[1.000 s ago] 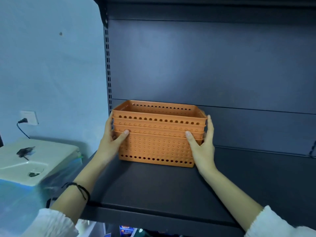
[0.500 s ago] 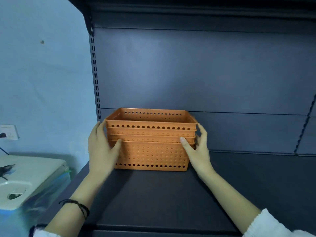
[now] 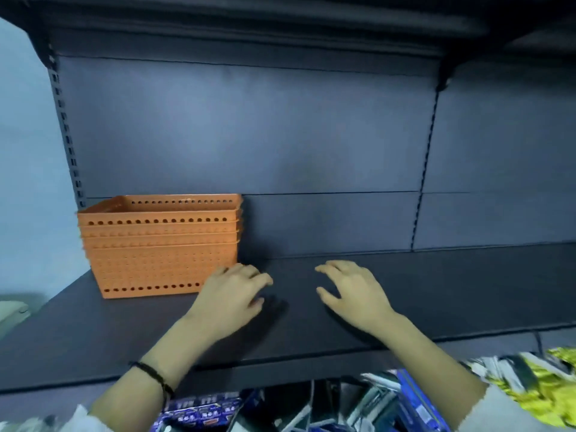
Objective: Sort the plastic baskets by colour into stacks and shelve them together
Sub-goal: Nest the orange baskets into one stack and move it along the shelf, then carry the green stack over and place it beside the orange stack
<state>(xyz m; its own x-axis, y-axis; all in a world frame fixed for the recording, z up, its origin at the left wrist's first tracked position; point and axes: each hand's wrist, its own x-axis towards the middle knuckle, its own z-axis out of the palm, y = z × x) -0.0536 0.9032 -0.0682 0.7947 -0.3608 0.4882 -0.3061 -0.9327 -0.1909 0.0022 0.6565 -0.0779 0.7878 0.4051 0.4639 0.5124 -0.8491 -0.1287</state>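
Observation:
A stack of orange perforated plastic baskets (image 3: 159,244) stands nested at the far left of the dark shelf board (image 3: 436,291), close to the back panel. My left hand (image 3: 232,296) hovers over the shelf just right of the stack's lower front corner, fingers loosely spread, holding nothing. Further right, my right hand (image 3: 352,293) is also over the shelf, palm down with fingers apart and nothing in it. Neither hand grips the baskets.
Another shelf board (image 3: 249,23) hangs overhead. A slotted upright (image 3: 65,132) bounds the bay at left, a second upright (image 3: 427,169) at right. Below the shelf edge lie blue packets (image 3: 202,410) and a yellow foil pack (image 3: 542,388). A white appliance (image 3: 11,313) sits at far left.
Both hands let go of the orange basket stack and drew back to the right. The view swung right, so the stack now sits at the left.

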